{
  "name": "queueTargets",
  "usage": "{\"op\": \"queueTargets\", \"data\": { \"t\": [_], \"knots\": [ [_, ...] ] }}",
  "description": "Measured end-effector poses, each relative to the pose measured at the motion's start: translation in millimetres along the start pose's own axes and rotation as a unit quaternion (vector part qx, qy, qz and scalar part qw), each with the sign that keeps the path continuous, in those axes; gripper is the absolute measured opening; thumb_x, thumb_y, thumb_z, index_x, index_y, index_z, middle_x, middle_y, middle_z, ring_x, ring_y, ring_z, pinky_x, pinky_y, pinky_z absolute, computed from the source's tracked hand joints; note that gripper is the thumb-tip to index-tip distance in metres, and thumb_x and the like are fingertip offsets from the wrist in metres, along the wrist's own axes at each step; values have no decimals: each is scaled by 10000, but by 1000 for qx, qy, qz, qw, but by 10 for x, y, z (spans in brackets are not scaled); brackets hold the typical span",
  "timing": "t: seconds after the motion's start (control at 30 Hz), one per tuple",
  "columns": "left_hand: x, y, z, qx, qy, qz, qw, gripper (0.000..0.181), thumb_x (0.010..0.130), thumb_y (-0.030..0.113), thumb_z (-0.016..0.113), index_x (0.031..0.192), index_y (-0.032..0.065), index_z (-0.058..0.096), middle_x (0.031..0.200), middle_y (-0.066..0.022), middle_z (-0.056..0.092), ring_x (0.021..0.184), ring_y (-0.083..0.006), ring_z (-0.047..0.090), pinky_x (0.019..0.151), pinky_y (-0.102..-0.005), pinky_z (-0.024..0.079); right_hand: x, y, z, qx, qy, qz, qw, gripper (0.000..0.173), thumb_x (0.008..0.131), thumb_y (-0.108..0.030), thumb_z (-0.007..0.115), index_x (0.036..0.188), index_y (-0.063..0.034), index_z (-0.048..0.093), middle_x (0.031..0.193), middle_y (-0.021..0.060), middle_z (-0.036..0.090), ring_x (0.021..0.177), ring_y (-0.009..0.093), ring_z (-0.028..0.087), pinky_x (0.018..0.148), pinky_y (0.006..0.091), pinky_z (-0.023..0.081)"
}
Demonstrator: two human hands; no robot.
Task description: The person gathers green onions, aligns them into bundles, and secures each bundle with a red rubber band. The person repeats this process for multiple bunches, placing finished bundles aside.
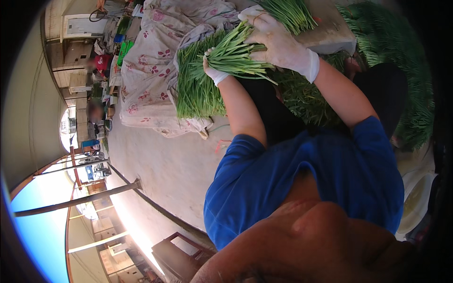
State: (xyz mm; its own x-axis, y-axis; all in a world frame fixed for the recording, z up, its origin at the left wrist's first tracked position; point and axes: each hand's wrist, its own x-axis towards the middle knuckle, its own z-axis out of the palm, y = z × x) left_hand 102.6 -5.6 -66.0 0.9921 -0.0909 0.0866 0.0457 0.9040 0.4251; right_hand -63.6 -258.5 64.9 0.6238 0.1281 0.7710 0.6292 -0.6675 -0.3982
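My left hand (214, 69), in a thin white glove, is closed around a bunch of long green chive-like stalks (235, 53). The pale ends fan out to the right and upwards. My right hand (274, 44), also gloved, has its fingers spread over the bunch's right side, touching the stalk ends; whether it grips any is unclear. A thin brownish band lies across its fingers. Below the held bunch is a thick layer of similar greens (200, 95), partly under a floral cloth (145, 81). Another bunch (290, 14) lies above my right hand, on a grey slab (332, 28).
Large heaps of greens (393, 53) lie at the right, with more greens (308, 95) between my legs. A pale bucket (417, 201) stands at the lower right. Concrete floor (166, 155) extends left to a wooden post (106, 196). Blurred people (95, 109) are far left.
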Motion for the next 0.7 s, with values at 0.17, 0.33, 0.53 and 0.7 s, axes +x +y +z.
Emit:
{"op": "queueTargets", "data": {
  "t": [0.17, 0.33, 0.53, 0.7],
  "knots": [
    [-88, -56, 169, -33, 19, 15, 999, 162, 821, 181, 466, 841, 56, 568, 893, -93, 583, 953, -278, 534, 925, -433, 404, -26, -69, 57, 48, 83, -2, 995, 145, 683, -181, 712, 793, -91, 686, 1316, 81, 501, 1228, 309, 395, 1023, 405, 325],
    [-106, -80, 184, -57, -13, 15, 998, 163, 818, 190, 481, 845, 52, 564, 895, -93, 583, 963, -288, 529, 931, -436, 400, -94, -128, 45, 53, 119, 5, 991, 74, 704, -122, 685, 702, -69, 633, 1286, 80, 533, 1180, 300, 435, 1000, 390, 335],
    [-34, 76, -40, -33, 2, -15, 999, 160, 825, 178, 484, 855, 60, 587, 935, -87, 598, 972, -276, 527, 940, -448, 390, -347, 48, -497, 188, 22, 172, 967, 168, 846, -216, 642, 790, -58, 651, 1234, 62, 583, 1178, 193, 487, 1015, 321, 337],
    [-94, -96, 142, -52, -16, -3, 999, 154, 831, 172, 474, 837, 49, 566, 910, -97, 580, 969, -281, 515, 932, -441, 388, -160, 268, -356, 227, -34, 347, 909, 381, 820, -306, 679, 1080, -29, 656, 1124, 82, 633, 1052, 172, 570, 945, 296, 406]
  ]
}}
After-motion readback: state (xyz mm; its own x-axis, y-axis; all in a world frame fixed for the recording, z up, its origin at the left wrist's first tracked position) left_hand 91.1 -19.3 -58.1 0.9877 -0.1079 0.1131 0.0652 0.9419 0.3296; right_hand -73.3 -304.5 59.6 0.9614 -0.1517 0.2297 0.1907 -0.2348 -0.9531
